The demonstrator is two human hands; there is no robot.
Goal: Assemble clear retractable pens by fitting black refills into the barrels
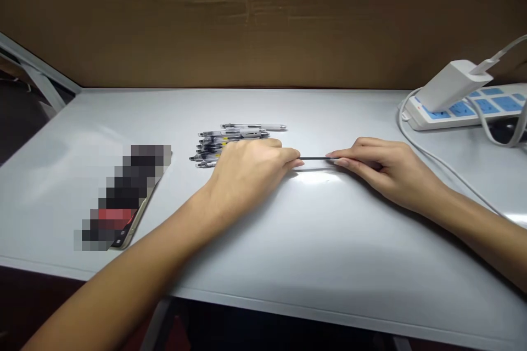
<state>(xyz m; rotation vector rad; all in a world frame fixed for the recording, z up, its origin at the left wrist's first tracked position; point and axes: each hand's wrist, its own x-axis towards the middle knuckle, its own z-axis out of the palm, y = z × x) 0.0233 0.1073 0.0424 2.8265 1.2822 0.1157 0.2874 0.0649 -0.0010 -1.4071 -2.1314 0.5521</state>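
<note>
A thin black pen refill (pixel 317 158) is stretched level between my two hands, just above the white table. My left hand (pixel 253 170) pinches its left end between thumb and fingers. At the other end, the thumb and forefinger of my right hand (pixel 385 170) are closed on it. Both ends of the refill are hidden by the fingertips. Behind and to the left of my left hand lies a pile of clear click pens (pixel 212 145), partly covered by that hand. One pen (pixel 263 126) with a whitish grip lies at the back of the pile.
A phone (pixel 142 203), its screen blurred out, lies on the left of the white table (pixel 329 263). At the back right is a power strip (pixel 465 112) with a white charger (pixel 455 85) plugged in. Its cable (pixel 448 173) runs behind my right arm. A brown panel (pixel 255 22) closes the back.
</note>
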